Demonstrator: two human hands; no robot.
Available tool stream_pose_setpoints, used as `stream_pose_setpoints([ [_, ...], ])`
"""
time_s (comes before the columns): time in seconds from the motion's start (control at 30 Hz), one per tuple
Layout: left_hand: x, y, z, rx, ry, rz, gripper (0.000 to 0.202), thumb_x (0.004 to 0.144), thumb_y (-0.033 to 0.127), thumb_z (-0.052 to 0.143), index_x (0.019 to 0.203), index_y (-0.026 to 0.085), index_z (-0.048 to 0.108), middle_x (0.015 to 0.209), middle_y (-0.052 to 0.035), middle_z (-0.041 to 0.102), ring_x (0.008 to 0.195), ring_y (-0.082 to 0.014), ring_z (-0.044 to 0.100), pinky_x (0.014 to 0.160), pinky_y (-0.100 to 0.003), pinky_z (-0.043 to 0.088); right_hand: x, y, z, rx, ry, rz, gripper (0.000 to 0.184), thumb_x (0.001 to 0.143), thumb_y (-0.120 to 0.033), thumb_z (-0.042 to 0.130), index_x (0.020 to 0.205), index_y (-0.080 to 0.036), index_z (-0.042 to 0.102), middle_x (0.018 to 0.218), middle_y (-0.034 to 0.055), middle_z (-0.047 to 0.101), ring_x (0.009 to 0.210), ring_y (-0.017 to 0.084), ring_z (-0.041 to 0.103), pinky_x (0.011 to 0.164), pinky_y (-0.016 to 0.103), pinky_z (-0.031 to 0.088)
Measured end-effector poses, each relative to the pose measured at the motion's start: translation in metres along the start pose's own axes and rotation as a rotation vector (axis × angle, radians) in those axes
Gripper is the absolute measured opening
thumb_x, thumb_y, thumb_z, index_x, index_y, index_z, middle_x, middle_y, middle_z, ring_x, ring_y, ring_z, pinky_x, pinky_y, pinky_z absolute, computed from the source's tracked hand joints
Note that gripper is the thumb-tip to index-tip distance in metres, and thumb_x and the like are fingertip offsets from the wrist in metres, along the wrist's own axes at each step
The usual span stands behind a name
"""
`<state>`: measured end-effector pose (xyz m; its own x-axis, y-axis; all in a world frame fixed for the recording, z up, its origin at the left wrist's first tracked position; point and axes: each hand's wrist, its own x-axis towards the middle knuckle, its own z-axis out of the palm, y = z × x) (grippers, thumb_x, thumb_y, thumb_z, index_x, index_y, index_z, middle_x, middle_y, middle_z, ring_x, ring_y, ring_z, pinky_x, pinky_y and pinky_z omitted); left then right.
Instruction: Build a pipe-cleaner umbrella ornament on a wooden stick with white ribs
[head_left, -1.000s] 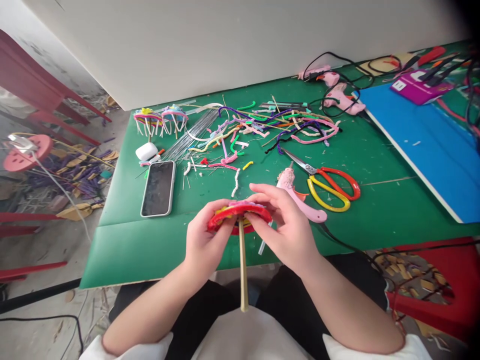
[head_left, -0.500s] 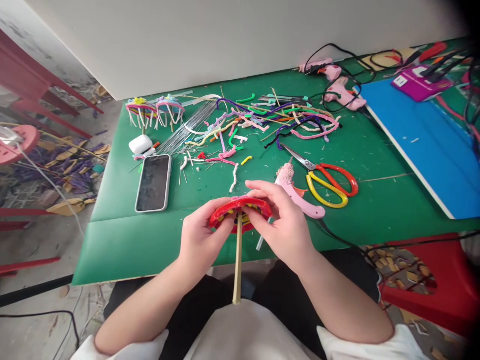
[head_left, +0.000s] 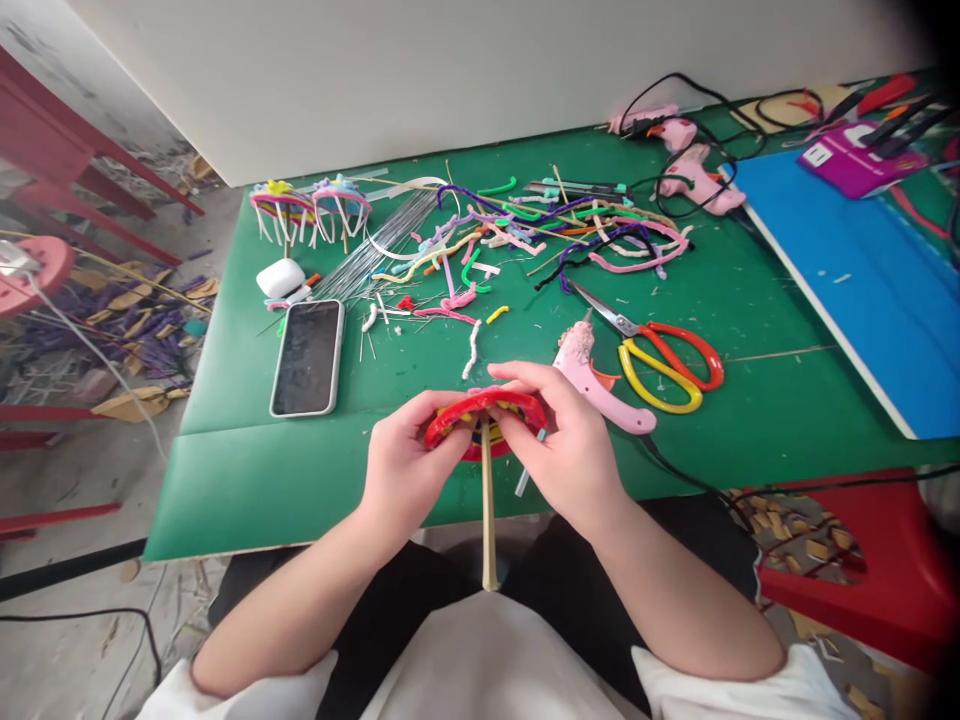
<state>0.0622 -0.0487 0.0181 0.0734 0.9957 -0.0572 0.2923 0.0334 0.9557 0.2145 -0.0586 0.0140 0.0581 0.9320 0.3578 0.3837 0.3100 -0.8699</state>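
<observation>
A pale panel point(head_left: 420, 80) stands behind a green counter point(head_left: 232, 480), its top strewn with craft scraps, and a littered floor point(head_left: 169, 325) shows beyond the counter's left side. At the centre of the work, the left hand point(head_left: 409, 455) and the right hand point(head_left: 566, 430) pinch a red-rimmed disc point(head_left: 469, 405) from its two sides, fingers narrowed on the rim and both thumbs tucked against the underside. The disc is tilted, its underside turned toward the person. From the middle of that underside a pale stick point(head_left: 489, 510) runs between the thumbs, its long axis pointing back at the body, its free end past the counter's near edge and above the lap. Neither hand is clearly nearer the disc, since each touches it; whether a thumb also presses the stick cannot be told. Just right of the disc, partly behind the right hand, lies a clear rod point(head_left: 523, 482); further right come a pink glue gun point(head_left: 619, 408) and scissors point(head_left: 643, 330). Left of the disc, apart from it, lies a phone point(head_left: 307, 358). Beyond the disc spreads a tangle of fuzzy stems point(head_left: 517, 240), with two fringed pieces point(head_left: 341, 207) at its far left
</observation>
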Motion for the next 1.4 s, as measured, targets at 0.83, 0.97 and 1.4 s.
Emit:
stream_pose_setpoints([
  [0.83,0.008,-0.001,0.004,-0.254,-0.056,-0.182,0.025,0.077,0.035,0.072,0.095,0.017,0.072,0.077,0.0011,0.069,0.067,-0.0118,0.064,0.061,-0.021,0.058,-0.002,0.006,-0.002,-0.670,0.113,-0.438,0.016,0.084,-0.012,0.064,0.087,-0.028,0.066,0.125,0.0052,0.063,0.126,0.031,0.050,0.108,0.058,0.037],
  [0.97,0.007,0.000,0.004,-0.242,-0.076,-0.188,0.023,0.078,0.033,0.070,0.094,0.017,0.072,0.074,0.0014,0.067,0.066,-0.0117,0.063,0.061,-0.022,0.058,-0.002,0.008,-0.002,-0.643,0.079,-0.427,0.016,0.085,-0.011,0.063,0.088,-0.027,0.065,0.126,0.0044,0.063,0.129,0.031,0.048,0.111,0.059,0.030],
  [1.4,0.011,-0.010,0.007,-0.260,-0.094,-0.252,0.024,0.077,0.037,0.070,0.090,0.017,0.071,0.072,0.0026,0.064,0.063,-0.0105,0.060,0.058,-0.020,0.054,0.000,0.011,0.003,-0.743,0.066,-0.449,0.015,0.086,-0.012,0.062,0.080,-0.024,0.068,0.119,0.0047,0.068,0.126,0.031,0.051,0.114,0.058,0.028],
])
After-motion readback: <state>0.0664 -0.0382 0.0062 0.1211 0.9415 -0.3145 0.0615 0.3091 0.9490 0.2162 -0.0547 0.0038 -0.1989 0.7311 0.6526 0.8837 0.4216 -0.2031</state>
